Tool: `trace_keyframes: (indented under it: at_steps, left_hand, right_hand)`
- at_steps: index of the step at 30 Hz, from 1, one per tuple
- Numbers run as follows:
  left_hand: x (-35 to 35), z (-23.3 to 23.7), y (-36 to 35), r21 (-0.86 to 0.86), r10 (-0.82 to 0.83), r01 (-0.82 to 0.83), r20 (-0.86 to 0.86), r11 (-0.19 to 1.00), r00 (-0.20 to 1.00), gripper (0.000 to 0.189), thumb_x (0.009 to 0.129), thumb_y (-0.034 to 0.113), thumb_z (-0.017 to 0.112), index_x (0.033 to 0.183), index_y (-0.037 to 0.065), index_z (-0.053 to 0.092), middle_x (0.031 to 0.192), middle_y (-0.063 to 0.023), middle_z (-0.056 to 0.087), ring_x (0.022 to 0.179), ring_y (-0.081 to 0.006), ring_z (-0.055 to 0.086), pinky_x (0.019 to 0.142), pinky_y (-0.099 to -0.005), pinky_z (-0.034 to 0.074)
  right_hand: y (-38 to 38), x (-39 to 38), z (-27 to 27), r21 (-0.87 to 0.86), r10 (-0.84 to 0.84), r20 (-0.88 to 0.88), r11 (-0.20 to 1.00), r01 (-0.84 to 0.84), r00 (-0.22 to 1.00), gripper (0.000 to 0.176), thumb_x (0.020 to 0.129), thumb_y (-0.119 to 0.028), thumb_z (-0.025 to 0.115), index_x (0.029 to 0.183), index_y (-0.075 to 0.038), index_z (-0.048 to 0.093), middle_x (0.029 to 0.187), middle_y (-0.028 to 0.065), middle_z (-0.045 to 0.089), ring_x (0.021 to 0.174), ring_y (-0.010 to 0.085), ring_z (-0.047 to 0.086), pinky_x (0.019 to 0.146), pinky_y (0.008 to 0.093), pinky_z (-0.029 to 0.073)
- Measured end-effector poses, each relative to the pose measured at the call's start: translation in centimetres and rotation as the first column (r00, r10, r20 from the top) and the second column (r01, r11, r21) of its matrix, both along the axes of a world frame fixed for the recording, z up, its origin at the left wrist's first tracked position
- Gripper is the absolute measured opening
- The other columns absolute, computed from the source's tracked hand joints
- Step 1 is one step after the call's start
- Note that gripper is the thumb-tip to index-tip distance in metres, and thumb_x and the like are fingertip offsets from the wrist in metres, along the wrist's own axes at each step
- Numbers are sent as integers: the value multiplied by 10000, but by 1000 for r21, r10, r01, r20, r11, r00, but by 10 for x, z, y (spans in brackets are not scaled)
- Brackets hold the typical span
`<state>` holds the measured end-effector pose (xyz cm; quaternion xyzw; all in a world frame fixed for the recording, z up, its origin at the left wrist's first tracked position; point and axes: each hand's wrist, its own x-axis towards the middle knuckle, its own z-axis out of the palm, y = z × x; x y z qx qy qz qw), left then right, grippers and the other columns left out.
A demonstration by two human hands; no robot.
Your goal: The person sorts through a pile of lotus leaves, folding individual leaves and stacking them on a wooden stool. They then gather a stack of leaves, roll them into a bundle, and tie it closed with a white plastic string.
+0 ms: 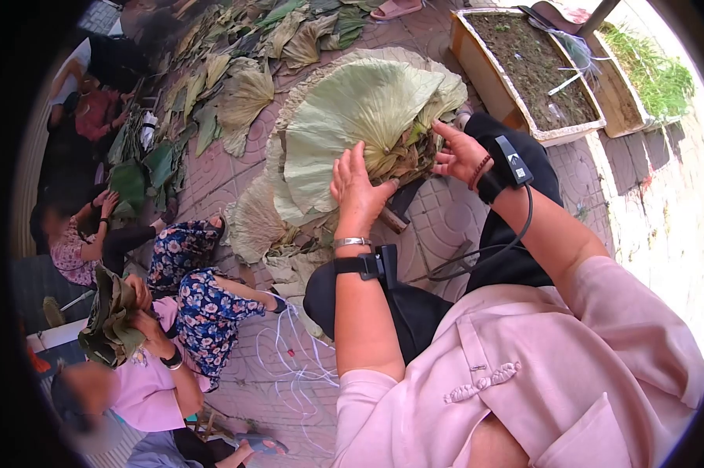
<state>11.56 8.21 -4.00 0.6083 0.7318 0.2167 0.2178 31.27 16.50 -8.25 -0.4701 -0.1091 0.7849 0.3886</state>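
A large stack of dried, pale green leaves (352,117) lies in front of my knees, fanned out in wide rounded sheets. My left hand (358,187) rests on the lower edge of the top leaf, its fingers spread. At the right side of the stack, my right hand (457,154) touches the crumpled brownish leaf edges (414,152), thumb and fingers apart. Both wrists carry black straps, and a cable hangs from the right one. Under the stack, a short dark wooden piece (395,218) shows between my hands.
Loose dried leaves (243,97) cover the paving at the upper left. Soil-filled planter boxes (535,74) stand at the upper right. White string (293,355) lies tangled below the stack. Several people sit at the left; one holds a leaf bundle (112,320).
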Motion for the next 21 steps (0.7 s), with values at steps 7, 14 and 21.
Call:
trace_keyframes:
  at_steps: [7,14,21]
  left_hand:
    - [1,-1,-1,4,-10,10,3,1000,1000,882,629,283,750,1374,162,295,1405,-153,303,1334,-341,200,1069,-473,153]
    - [1,-7,-2,-6,8,-8,-35,1000,999,903,615,312,753,1379,184,290,1402,-152,291,1330,-347,203,1063,-466,164]
    - [4,-7,-3,-10,28,-29,-20,1000,999,939,607,301,775,1389,195,266,1412,-154,271,1339,-354,186,1064,-478,160]
  right_hand:
    - [-1,5,6,-166,41,72,986,-29,997,577,749,-378,725,1151,-81,436,1199,68,384,1040,240,428,868,450,383]
    - [4,7,12,-153,182,92,974,-166,979,439,742,-447,684,622,-216,330,611,-50,320,578,114,345,588,278,305]
    - [6,3,14,-32,139,98,990,-137,985,429,769,-487,638,690,-149,386,696,-1,416,620,160,426,649,319,407]
